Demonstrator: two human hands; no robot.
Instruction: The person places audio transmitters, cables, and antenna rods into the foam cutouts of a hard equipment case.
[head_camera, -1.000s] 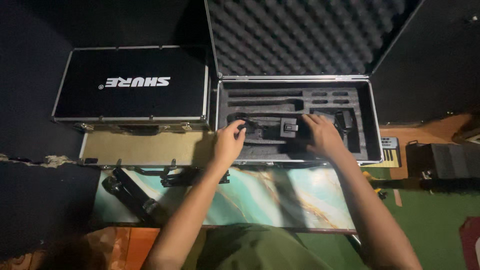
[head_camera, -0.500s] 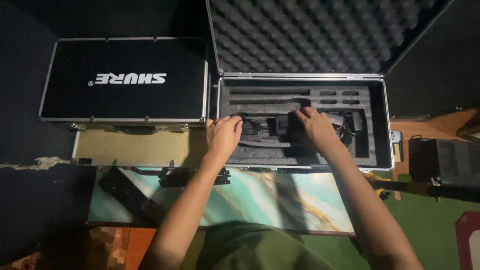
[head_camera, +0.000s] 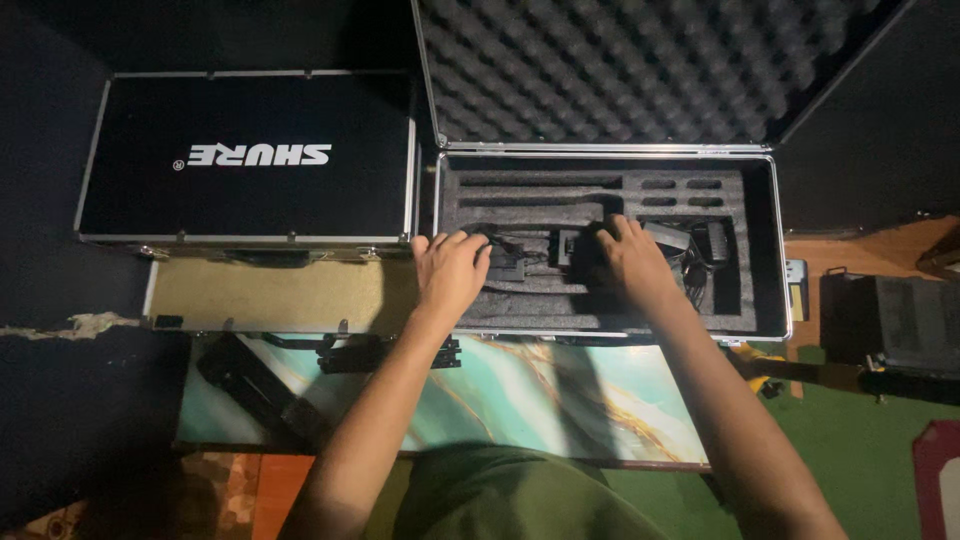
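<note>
Both hands press into the open foam-lined case (head_camera: 762, 240), left hand (head_camera: 450, 272) and right hand (head_camera: 628, 262) flat with fingers spread over dark gear (head_camera: 512, 262) in the cutouts, gripping nothing visibly.

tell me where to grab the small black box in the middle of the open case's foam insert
Judging by its pose, grip the small black box by its two side walls, coming straight down from above: it sits sunk in a cutout of the foam insert, so only its top is free.

surface: marbled teal board (head_camera: 560, 395) | on it — black stand parts (head_camera: 385, 352) | beneath — green floor (head_camera: 800, 470)
</note>
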